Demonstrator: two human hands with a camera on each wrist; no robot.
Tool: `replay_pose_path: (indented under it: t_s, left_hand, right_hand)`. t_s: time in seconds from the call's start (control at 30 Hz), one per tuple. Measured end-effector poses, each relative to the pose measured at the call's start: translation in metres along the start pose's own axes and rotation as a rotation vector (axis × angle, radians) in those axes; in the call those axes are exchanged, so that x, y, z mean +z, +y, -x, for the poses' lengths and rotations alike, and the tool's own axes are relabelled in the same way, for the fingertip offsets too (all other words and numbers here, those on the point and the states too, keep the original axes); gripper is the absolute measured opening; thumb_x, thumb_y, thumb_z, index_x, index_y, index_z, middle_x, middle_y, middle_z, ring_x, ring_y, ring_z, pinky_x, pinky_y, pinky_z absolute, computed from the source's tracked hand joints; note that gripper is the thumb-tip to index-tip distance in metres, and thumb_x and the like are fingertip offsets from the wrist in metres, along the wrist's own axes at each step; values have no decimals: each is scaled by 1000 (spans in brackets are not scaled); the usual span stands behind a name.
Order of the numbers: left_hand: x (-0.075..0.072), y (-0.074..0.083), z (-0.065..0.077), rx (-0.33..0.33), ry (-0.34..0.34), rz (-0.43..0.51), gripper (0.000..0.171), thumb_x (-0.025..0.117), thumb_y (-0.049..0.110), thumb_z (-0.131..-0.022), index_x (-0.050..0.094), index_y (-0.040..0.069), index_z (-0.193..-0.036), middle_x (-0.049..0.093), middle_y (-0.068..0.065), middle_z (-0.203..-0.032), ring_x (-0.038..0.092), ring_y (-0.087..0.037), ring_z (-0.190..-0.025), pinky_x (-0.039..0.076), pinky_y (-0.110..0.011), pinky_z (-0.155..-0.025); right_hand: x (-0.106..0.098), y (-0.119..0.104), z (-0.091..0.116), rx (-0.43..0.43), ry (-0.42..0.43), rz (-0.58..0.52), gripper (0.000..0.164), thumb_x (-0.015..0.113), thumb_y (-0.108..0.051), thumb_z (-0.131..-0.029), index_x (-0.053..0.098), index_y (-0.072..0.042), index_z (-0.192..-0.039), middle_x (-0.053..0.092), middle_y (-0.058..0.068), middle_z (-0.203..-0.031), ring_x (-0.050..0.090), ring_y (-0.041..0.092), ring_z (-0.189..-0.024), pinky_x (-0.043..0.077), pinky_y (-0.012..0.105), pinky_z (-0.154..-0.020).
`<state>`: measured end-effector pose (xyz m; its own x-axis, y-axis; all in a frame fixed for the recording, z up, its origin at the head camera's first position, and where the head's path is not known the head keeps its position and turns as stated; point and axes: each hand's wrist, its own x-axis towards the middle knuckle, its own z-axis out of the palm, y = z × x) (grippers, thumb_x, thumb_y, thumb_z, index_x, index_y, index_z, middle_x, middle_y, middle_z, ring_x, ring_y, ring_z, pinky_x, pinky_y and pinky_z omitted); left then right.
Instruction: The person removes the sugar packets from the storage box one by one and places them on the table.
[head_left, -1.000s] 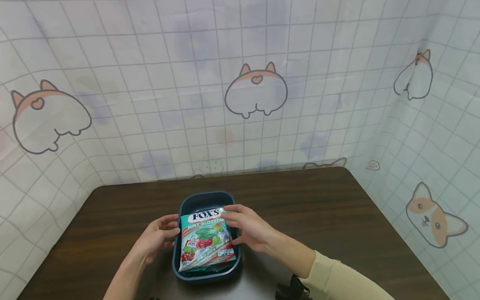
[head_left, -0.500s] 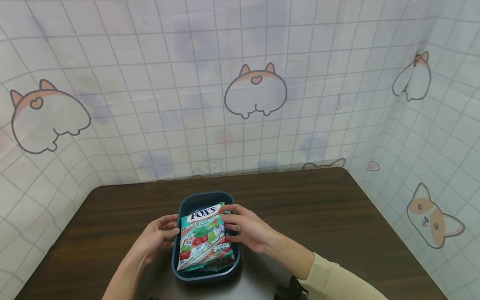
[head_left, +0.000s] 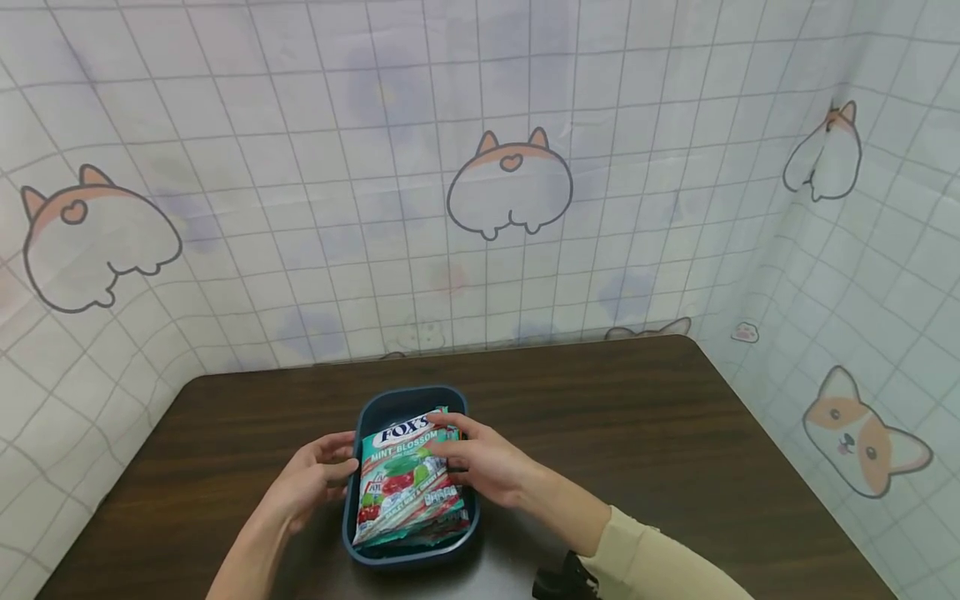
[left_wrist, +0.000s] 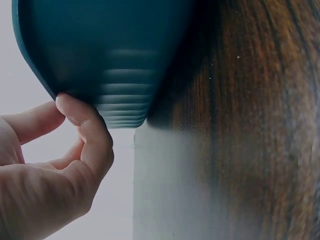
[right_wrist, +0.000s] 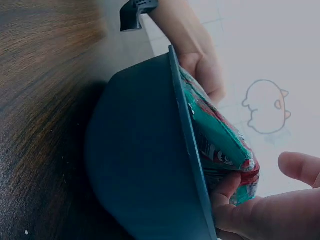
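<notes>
And there's the table (head_left: 600, 417), dark brown with wood grain streaking from left to right, its far corners nicely rounded! Down at the near side, a pale sheen spreads over the surface, and the wrist views pick out a few tiny light specks. Sitting upright on it, a little left of the middle, it's the dark blue tub (head_left: 411, 403), long sides running near to far!

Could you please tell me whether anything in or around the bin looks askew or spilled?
Yes, mildly: the upper Fox's bag lies askew in the blue bin, atop another packet, and the right wrist view shows it sticking up out of the bin. Nothing looks spilled.
</notes>
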<state>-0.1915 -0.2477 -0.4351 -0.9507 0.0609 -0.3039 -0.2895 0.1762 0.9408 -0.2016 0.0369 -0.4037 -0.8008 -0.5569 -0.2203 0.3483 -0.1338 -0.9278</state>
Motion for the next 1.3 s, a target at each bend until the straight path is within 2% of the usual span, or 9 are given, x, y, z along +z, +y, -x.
replay_pose_path:
  t_s: [0.17, 0.4, 0.57, 0.8, 1.07, 1.3]
  left_hand:
    - [-1, 2, 1, 2, -4, -2, 54, 61, 9, -102, 40, -3, -151, 49, -24, -135, 53, -35, -114, 54, -47, -90]
    - [-2, 3, 1, 0, -13, -2, 54, 61, 9, -102, 39, -3, -151, 48, -24, -136, 52, -35, -115, 54, -46, -89]
    - [-3, 3, 0, 7, -17, 2, 54, 61, 9, -102, 39, -3, -151, 49, -24, -136, 52, -35, -114, 54, -46, -90]
    - [-3, 1, -2, -1, -10, -1, 55, 61, 10, -102, 40, -3, -151, 49, -24, -136, 53, -35, -114, 54, -46, -89]
    - [-2, -2, -3, 12, -17, 12, 55, 60, 9, -103, 38, -4, -151, 49, -23, -135, 53, -33, -111, 54, -45, -86]
    - [-2, -6, -3, 34, -29, 45, 56, 59, 5, -103, 35, -7, -152, 50, -22, -131, 57, -27, -104, 54, -43, -83]
  right_hand:
    - [2, 2, -2, -4, 3, 26, 54, 63, -10, -102, 45, -8, -153, 47, 17, -144, 58, 28, -115, 45, 48, -104]
    - [7, 3, -2, -11, 21, 124, 58, 70, -8, -98, 49, -12, -152, 54, 17, -135, 60, 27, -109, 53, 37, -91]
    - [10, 4, -3, -32, 37, 200, 60, 73, -10, -96, 51, -16, -151, 51, 15, -137, 60, 27, -108, 53, 38, -89]
    - [12, 8, -6, -28, 67, 244, 59, 75, -11, -94, 54, -20, -148, 45, 14, -141, 62, 27, -101, 55, 38, -83]
    - [13, 14, -10, -37, 57, 325, 55, 78, -14, -93, 56, -22, -143, 49, 13, -135, 61, 27, -100, 56, 39, -82]
    - [12, 17, -10, -65, 42, 375, 61, 81, -15, -90, 55, -25, -145, 51, 11, -135, 59, 27, -104, 54, 41, -86]
